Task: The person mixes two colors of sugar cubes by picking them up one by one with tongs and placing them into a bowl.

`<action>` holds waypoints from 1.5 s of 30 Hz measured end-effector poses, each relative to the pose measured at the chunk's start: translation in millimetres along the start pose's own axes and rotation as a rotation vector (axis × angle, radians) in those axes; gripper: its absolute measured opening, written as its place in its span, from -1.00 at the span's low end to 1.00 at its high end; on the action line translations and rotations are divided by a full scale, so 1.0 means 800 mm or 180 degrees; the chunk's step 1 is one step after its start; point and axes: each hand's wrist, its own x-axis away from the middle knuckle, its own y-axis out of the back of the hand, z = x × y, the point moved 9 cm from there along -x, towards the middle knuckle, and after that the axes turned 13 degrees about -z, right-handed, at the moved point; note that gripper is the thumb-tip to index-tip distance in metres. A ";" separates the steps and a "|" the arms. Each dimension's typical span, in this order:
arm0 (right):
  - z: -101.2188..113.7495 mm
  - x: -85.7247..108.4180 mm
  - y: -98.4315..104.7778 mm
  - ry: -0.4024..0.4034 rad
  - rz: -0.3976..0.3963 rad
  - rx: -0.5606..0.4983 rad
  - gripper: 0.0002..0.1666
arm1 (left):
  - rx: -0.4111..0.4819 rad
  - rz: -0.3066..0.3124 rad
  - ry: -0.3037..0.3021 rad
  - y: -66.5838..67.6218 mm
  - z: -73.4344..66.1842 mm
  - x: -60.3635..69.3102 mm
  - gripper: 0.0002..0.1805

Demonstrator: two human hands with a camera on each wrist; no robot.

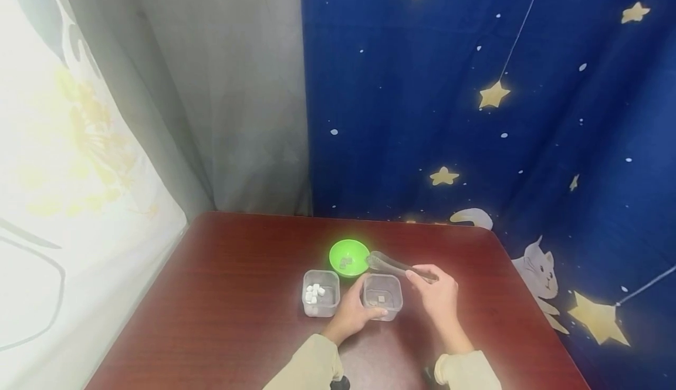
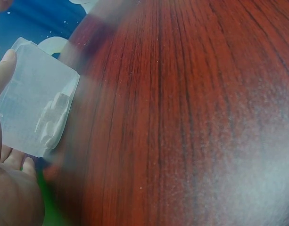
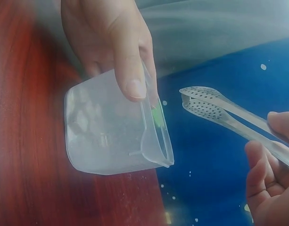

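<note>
My left hand (image 1: 352, 312) grips the near left side of a clear square container (image 1: 392, 314) with a few small pale pieces in it. In the left wrist view the same container (image 2: 36, 94) shows between thumb and fingers. My right hand (image 1: 440, 296) holds metal tongs (image 1: 396, 264), their tips near the right rim of a green bowl (image 1: 350, 249) that has small greyish pieces in it. The right wrist view shows the perforated tong tips (image 3: 203, 101) close together, beside the container (image 3: 106, 132); whether they pinch a piece I cannot tell.
A second clear square container (image 1: 330, 307) with several white cubes stands left of my left hand. The dark red table (image 1: 237, 319) reaches back to a grey curtain (image 1: 227, 114) and a blue curtain with stars (image 1: 380, 114).
</note>
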 end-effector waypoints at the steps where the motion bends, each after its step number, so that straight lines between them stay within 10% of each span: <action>1: 0.000 0.000 -0.001 0.0003 -0.0006 -0.0003 -0.75 | 0.0005 0.0008 0.0011 0.000 0.000 0.000 0.03; 25: -0.007 -0.004 0.000 0.0067 0.0060 0.0084 -0.74 | -0.0030 -0.0025 0.0014 -0.001 0.001 0.000 0.03; 45: -0.012 -0.005 0.017 0.0469 0.0699 0.0458 -0.76 | 0.0035 -0.0003 0.0019 0.000 -0.001 0.002 0.01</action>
